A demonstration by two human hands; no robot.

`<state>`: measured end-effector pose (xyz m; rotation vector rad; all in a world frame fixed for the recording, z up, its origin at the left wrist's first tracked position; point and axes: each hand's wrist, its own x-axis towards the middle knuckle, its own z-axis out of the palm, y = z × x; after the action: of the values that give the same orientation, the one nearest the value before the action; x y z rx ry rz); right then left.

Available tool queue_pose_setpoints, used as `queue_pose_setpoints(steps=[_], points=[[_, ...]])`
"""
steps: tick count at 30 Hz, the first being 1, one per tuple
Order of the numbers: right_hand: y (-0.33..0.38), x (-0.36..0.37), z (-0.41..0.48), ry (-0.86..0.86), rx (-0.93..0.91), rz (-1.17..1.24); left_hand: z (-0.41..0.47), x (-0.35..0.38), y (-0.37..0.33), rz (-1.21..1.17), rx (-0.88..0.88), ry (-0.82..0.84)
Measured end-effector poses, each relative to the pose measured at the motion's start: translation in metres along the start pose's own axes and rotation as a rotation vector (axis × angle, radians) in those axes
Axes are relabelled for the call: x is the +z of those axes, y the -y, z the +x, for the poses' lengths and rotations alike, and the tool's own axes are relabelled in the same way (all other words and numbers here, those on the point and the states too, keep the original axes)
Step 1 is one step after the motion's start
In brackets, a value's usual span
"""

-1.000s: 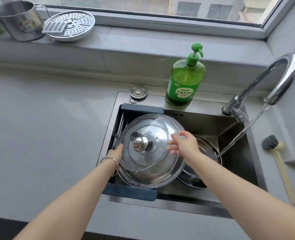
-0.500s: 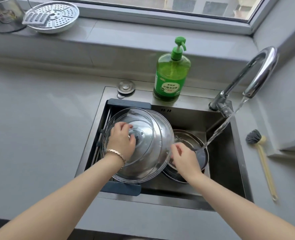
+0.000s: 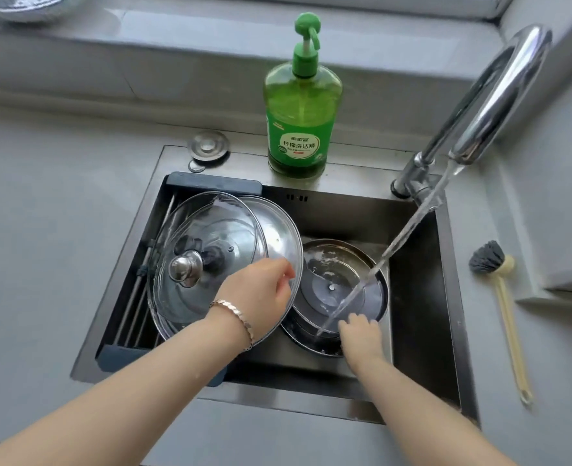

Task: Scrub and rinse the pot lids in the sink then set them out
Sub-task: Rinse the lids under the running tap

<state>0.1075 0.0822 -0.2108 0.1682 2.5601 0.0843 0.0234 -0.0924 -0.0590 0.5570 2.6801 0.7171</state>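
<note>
Two glass lids lay stacked on the drying rack [image 3: 133, 297] over the left of the sink [image 3: 422, 297]. The upper lid [image 3: 190, 237] lay knob up, tilted toward the left; the larger lid [image 3: 277, 233] lay under it, inside up. A third lid [image 3: 338, 280] lay inside up on a pot in the basin, under the running water [image 3: 408, 230] from the tap [image 3: 499, 92].

The left hand [image 3: 261, 290] hovered half-open over the larger lid's right rim, holding nothing. The right hand [image 3: 361, 334] curled over the third lid's near rim; how firm its grip was could not be told.

One soap bottle [image 3: 299, 109] and one brush [image 3: 499, 290] stood on the table [image 3: 42, 196].
</note>
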Motion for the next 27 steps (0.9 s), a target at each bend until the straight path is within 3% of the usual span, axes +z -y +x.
queue_pose_setpoints(steps=[1,5,9,11,14,16,21,24,27], points=[[-0.002,0.002,0.002,-0.101,-0.027,0.01,0.0,0.002,-0.002,-0.011,-0.008,-0.007],[-0.019,0.004,0.011,-0.196,-0.108,0.1,0.0,0.007,-0.01,-0.061,-0.049,0.007],[-0.038,-0.048,0.001,-0.329,-0.178,0.2,0.004,0.01,-0.021,-0.121,-0.096,0.013],[-0.051,-0.068,-0.005,-0.349,-0.133,0.432,0.004,0.011,-0.03,-0.172,-0.123,0.031],[-0.065,-0.101,-0.026,-0.207,-0.092,0.845,0.005,0.01,-0.04,-0.282,-0.171,0.056],[-0.072,-0.123,-0.043,-0.235,-0.105,1.01,0.005,0.009,-0.046,-0.274,-0.154,0.081],[-0.096,-0.18,-0.068,-0.325,-0.141,1.044,0.011,-0.005,-0.069,-0.282,0.058,0.012],[-0.104,-0.208,-0.072,-0.227,-0.226,1.016,0.023,-0.013,-0.083,-0.295,0.162,-0.015],[-0.108,-0.226,-0.073,-0.094,-0.287,1.032,0.033,-0.019,-0.086,-0.254,0.13,0.042]])
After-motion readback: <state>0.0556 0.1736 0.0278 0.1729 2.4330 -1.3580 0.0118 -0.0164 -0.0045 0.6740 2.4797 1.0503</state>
